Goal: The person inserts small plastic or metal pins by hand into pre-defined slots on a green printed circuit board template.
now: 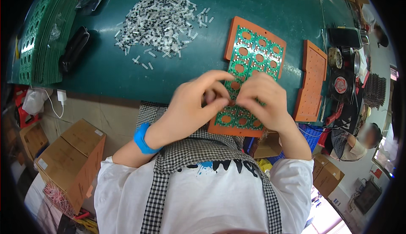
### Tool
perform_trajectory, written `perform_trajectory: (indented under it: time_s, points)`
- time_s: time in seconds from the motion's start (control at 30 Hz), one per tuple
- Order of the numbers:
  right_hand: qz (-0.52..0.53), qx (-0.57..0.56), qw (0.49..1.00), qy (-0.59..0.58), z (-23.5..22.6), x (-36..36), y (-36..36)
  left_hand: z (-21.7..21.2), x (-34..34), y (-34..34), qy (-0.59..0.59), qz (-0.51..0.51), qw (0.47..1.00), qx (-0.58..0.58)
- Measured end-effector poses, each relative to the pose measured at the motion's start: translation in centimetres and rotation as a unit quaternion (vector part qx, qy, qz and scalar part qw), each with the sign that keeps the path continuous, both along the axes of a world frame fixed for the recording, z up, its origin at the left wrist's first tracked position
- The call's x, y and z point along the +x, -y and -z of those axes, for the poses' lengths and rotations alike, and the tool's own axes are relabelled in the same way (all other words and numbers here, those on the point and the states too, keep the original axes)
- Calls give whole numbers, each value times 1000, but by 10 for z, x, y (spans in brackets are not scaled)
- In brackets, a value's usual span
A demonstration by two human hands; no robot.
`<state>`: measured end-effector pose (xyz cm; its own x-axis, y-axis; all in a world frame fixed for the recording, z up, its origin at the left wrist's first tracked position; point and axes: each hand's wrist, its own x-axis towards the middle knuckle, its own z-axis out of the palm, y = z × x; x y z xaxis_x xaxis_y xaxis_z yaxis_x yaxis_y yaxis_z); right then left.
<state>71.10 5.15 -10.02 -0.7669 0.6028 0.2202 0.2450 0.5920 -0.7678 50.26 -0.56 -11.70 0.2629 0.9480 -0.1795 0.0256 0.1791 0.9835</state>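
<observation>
Head view: both hands (230, 101) (pinching, perhaps) over green circuit board (253, 52).

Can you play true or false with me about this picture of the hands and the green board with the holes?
1. Both hands, the left hand and the right hand, are over the green board. True.
2. The green board sits on a blue tray. False: it sits on an orange tray.
3. A pile of small pale pieces lies on the green table beyond the left hand. True.
4. The blue wristband is on the right arm. False: it is on the left wrist.
5. A second orange tray lies to the right of the board. True.
6. The cardboard boxes stand on the table. False: they are below it, on the floor.
</observation>
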Motion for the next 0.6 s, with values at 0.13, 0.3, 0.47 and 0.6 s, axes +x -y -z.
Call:
perform_trajectory:
  time_s: [0.13, 0.3, 0.47, 0.6]
  points:
    - [135, 83, 981, 108, 10, 0, -6, 2, -7, 8, -393, -93, 883, 238]
    - [130, 95, 978, 131, 11, -2, -6, 8, -5, 12, -405, -48, 885, 225]
    - [130, 80, 978, 142, 11, -3, -7, 15, -1, 11, -415, -27, 878, 235]
    - [132, 114, 975, 138, 16, -5, -6, 17, 1, 9, -424, -47, 860, 279]
